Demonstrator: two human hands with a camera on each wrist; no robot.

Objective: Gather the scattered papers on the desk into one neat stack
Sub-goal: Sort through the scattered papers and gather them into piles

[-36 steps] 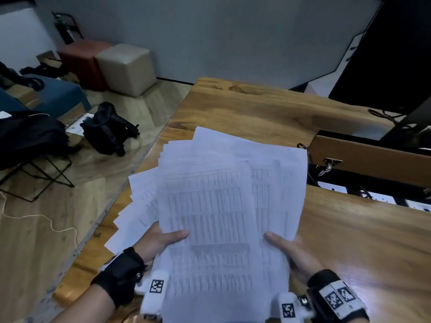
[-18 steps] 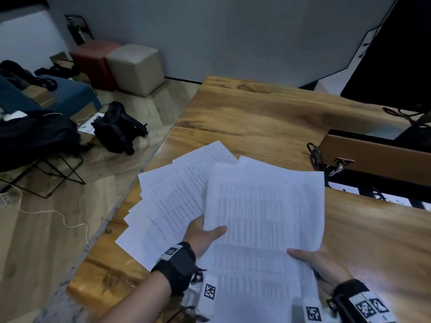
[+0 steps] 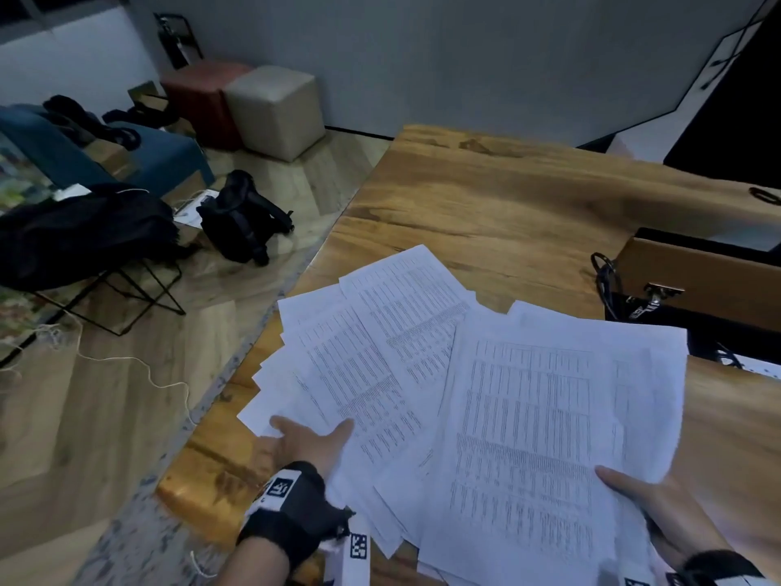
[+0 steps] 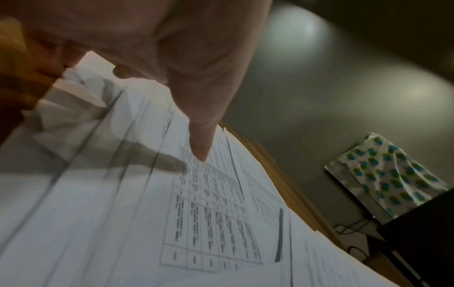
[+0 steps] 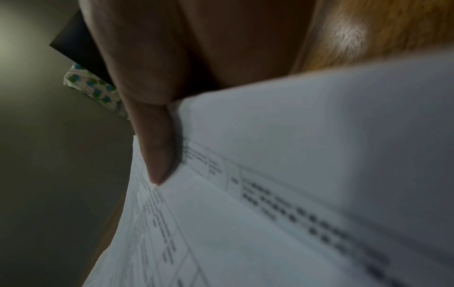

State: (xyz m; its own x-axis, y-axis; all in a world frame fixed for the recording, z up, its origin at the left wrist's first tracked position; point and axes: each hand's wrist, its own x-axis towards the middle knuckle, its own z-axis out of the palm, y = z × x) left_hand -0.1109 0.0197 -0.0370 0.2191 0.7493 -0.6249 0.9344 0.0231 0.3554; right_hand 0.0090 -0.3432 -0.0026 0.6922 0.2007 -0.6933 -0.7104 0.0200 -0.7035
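Observation:
White printed papers lie in two groups on the wooden desk (image 3: pixel 486 196). A fanned spread of sheets (image 3: pixel 380 353) lies near the desk's left edge. My left hand (image 3: pixel 308 441) rests on its near end with fingers spread; in the left wrist view the thumb (image 4: pixel 199 136) touches the top sheet (image 4: pixel 196 223). To the right, my right hand (image 3: pixel 646 505) grips a thicker sheaf (image 3: pixel 549 416) at its near right corner. In the right wrist view the thumb (image 5: pixel 157 151) presses on top of the sheaf (image 5: pixel 294 174), and the fingers beneath are hidden. The sheaf overlaps the fan's right side.
A brown box (image 3: pixel 697 281) with black cables (image 3: pixel 608 285) stands at the right, and a dark screen (image 3: pixel 739 99) is behind it. The desk's left edge drops to the floor, where a black bag (image 3: pixel 241 217) and cube stools (image 3: pixel 274 107) sit.
My left hand let go of the sheaf and moved left onto the fanned sheets. The right hand alone now holds the sheaf, which has shifted right and uncovered more of the fan.

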